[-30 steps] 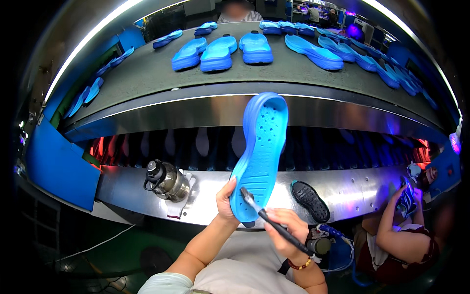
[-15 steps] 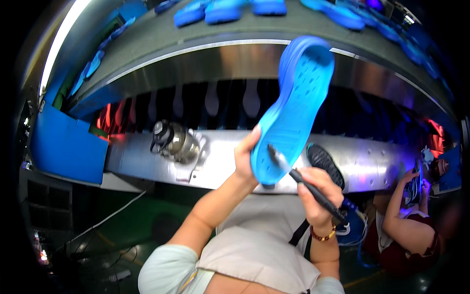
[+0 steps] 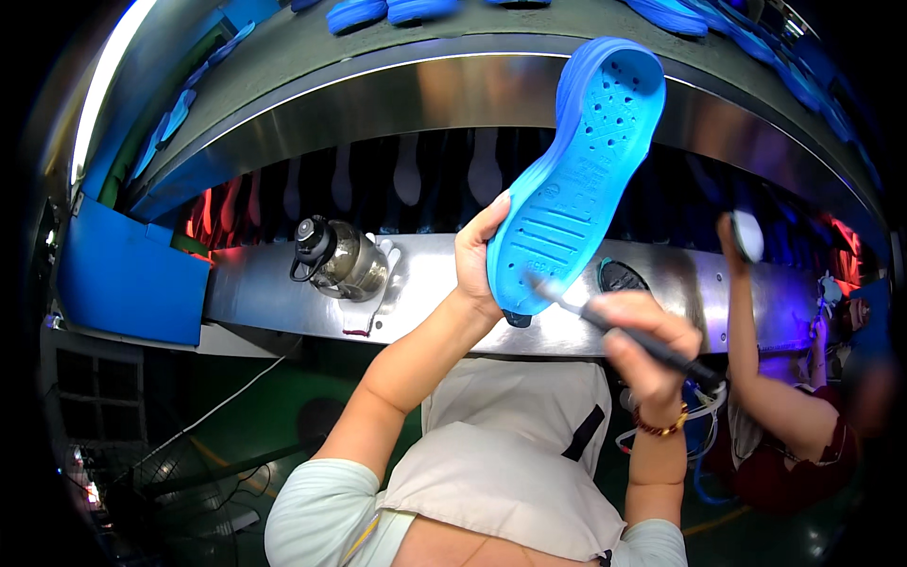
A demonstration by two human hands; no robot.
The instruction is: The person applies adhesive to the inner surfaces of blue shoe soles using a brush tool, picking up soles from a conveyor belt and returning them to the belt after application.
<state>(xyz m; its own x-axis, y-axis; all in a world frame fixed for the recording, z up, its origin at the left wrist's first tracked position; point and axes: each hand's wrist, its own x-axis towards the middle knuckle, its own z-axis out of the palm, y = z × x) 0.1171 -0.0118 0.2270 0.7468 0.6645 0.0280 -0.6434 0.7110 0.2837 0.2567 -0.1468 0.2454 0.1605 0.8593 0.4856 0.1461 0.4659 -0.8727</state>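
Tilted up in front of me, a bright blue shoe sole (image 3: 576,189) shows its hollow inner side, with holes at the toe end and ridges toward the heel. My left hand (image 3: 480,255) is closed around its left edge near the heel. My right hand (image 3: 652,340) grips a dark-handled brush (image 3: 614,326), blurred by motion, whose tip is at the heel area of the sole. Whether the tip touches is not clear. A cord or hose (image 3: 699,406) runs near the handle's rear end. Under the heel, a small black piece (image 3: 517,319) peeks out.
A clear bottle with a black lid (image 3: 345,260) stands on the metal ledge (image 3: 435,283), beside a white glove (image 3: 373,307). A black insole-shaped piece (image 3: 622,276) lies right of the sole. Blue soles (image 3: 422,9) sit on the conveyor belt (image 3: 283,71). At right, another person's arm (image 3: 746,331) reaches up.
The blue sole has risen slightly and turned to face me more. My right hand with the brush has moved right. The other person's hand has risen, holding a whitish object.
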